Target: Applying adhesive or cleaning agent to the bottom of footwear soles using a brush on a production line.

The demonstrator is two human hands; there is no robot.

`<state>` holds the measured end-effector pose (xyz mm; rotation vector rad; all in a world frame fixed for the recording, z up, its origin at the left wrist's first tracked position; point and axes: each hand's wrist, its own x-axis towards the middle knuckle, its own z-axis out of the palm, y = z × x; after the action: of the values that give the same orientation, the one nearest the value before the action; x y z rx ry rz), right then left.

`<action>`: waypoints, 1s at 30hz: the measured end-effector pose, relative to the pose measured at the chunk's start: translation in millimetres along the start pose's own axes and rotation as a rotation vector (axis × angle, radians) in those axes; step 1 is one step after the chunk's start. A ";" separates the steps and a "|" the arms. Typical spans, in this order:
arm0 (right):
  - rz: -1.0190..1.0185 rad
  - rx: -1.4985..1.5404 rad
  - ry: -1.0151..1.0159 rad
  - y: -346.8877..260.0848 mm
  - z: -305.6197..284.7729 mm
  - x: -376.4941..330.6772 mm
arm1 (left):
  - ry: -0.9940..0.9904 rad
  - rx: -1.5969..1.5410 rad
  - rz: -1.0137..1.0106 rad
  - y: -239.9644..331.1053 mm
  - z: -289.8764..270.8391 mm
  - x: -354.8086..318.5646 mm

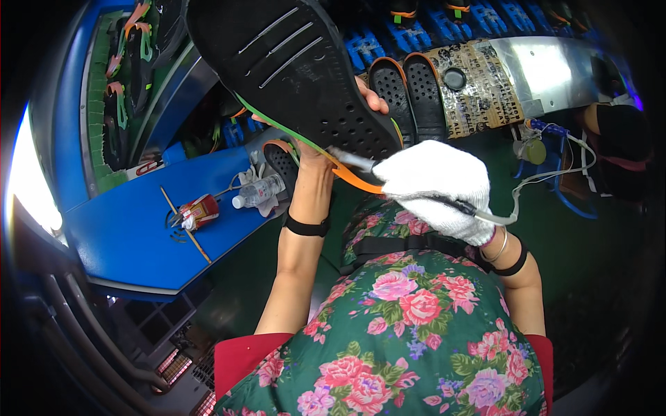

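Bench (125, 229): blue, far left; small can (199, 211) & plastic bottle (258, 191) lying on it.
Left hand (316, 149): closed round black shoe sole (305, 76), raised mid-frame, tread up.
Right hand (437, 187): white-gloved, pinched on brush (350, 159), bristles at orange edge.
Tip: sole to be kept steady, strokes kept along edge.

One large black rubber shoe sole (298, 69) with a green-and-orange edge is held up — two smaller black perforated soles (409, 90) lie side by side on the line. One clear plastic bottle (258, 192), one small red can (199, 211) — both on the blue bench (125, 236).
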<state>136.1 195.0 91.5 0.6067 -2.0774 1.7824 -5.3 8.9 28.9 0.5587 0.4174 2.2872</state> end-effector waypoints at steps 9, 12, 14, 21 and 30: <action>0.061 -0.019 0.047 -3.9 -2.7 -7.7 | -0.009 0.285 0.131 3.8 5.2 16.5; 0.057 -0.101 0.013 -9.5 -1.1 -7.2 | 0.016 0.245 0.134 6.0 -0.7 19.6; 0.120 0.042 0.041 -4.1 -4.5 -10.6 | -0.047 0.322 0.127 9.5 -0.4 22.7; -0.065 -0.192 -0.014 -12.0 9.4 -13.5 | -0.065 0.226 0.147 7.6 0.1 26.2; -0.031 -0.210 0.035 -20.7 14.6 -4.8 | -0.082 0.175 0.091 5.5 -4.9 21.4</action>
<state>151.3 178.5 104.2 0.5414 -2.1815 1.5213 -24.7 20.0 32.9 0.7705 0.5660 2.3182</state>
